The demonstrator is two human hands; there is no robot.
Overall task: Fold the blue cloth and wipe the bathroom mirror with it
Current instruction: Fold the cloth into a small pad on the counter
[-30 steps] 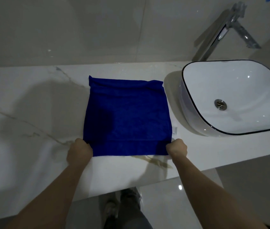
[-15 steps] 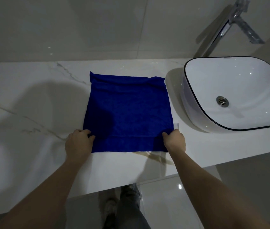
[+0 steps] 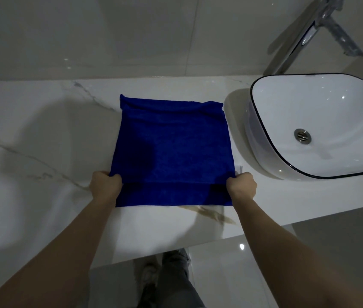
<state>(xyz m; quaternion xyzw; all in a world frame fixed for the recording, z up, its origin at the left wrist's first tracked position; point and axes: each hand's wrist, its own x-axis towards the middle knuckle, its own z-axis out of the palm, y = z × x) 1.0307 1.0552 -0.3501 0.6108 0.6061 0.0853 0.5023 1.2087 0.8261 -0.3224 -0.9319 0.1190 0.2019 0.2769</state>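
cloth: we see it flat at frame centre, roughly square, edges square to the counter.
left hand: grips the lower-left corner.
right hand: grips the lower-right corner.

I read two bare forearms in the head view: the left forearm and the right forearm, both uncovered from the lower frame edge to the wrist. The left hand and the right hand are likewise uncovered. At lower centre I see one leg in grey fabric trousers, loosely cut and creased. Beside it I see a pale shoe; dim light obscures its detail.
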